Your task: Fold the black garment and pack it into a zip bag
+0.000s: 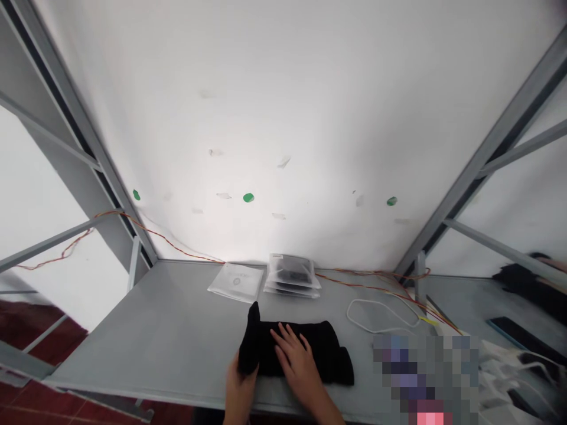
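A black folded piece of cloth (316, 348), perhaps a garment, lies on the grey table near its front edge. My left hand (241, 381) grips its left end, which stands raised as an upright flap; most of those fingers are hidden behind the fabric. Flat on the middle of the cloth rests my right hand (296, 357), fingers spread. Beyond the cloth sit a stack of clear plastic packets (292, 277) with dark contents and, to their left, white plastic bags (236, 282).
A white cable loop (372, 301) lies on the table (146, 330) to the right. Twisted orange wire (177, 245) runs along the back. Grey metal frames (469, 159) flank the white wall panel. At the lower right are a pixelated patch, a phone-like object (525, 339) and white plastic (500, 378).
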Motion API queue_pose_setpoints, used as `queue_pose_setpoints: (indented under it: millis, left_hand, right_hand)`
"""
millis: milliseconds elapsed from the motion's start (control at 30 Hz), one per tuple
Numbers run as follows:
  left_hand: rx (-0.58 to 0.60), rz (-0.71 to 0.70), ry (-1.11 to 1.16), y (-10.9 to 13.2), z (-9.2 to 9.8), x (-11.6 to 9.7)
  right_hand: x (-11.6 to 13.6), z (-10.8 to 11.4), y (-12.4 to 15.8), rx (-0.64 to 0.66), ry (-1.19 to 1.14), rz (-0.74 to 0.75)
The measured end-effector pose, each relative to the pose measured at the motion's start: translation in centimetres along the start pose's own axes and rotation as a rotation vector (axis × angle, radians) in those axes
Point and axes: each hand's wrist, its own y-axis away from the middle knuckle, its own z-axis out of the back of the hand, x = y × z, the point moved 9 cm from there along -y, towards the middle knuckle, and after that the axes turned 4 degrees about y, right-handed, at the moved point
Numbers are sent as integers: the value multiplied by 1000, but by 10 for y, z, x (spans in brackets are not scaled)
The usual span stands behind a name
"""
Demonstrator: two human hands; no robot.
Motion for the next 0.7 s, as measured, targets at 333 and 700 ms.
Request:
queue_pose_setpoints:
  millis: [333, 700]
  left_hand:
    - [454, -511, -603, 20, -85, -33]
    - [596, -463, -1092, 28, -114, -23]
  right_hand:
    - [-67, 71, -10, -225, -774, -175]
    - [-82, 119, 22, -409, -121, -68]
